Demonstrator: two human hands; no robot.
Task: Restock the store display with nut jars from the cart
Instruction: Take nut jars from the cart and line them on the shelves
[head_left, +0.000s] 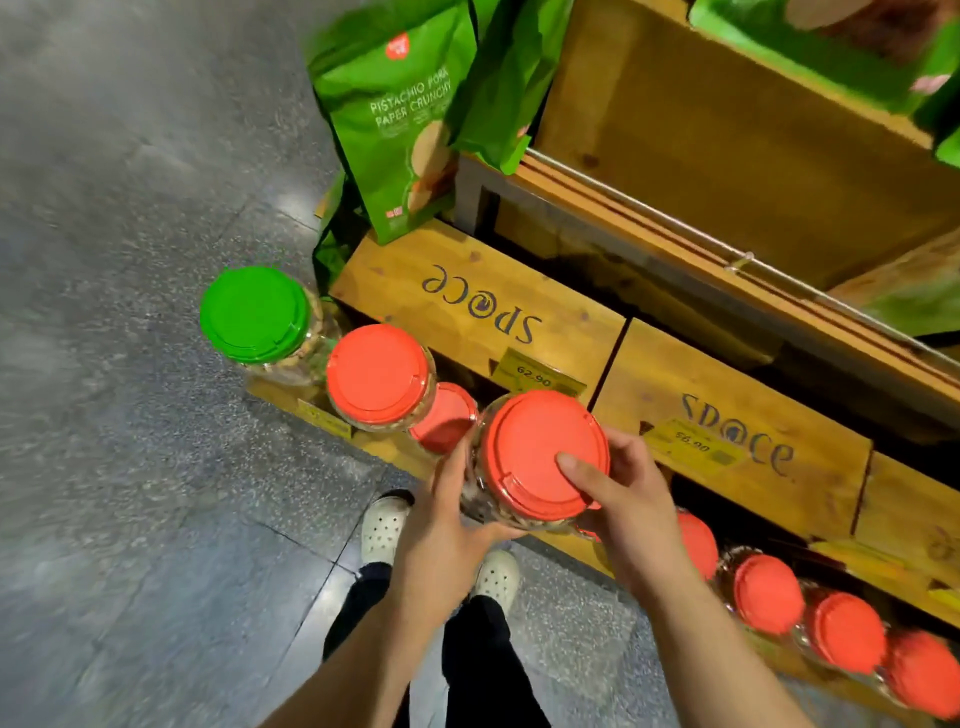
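Holding the clear plastic nut jar with the red lid (543, 457) upright, left hand (441, 530) cupping its side and right hand (623, 499) gripping the lid, with the low wooden display shelf's (395, 447) gap toward 11 o'clock, nearer the left hand.

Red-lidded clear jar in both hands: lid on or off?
On: the red-lidded clear plastic jar shows its lid seated flat, right thumb across it.

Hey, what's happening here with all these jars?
A person is stocking a low wooden display. Both hands hold one red-lidded jar of nuts: the left hand grips its side, the right hand holds the other side with the thumb on the lid. More red-lidded jars and a green-lidded jar already stand along the bottom ledge.
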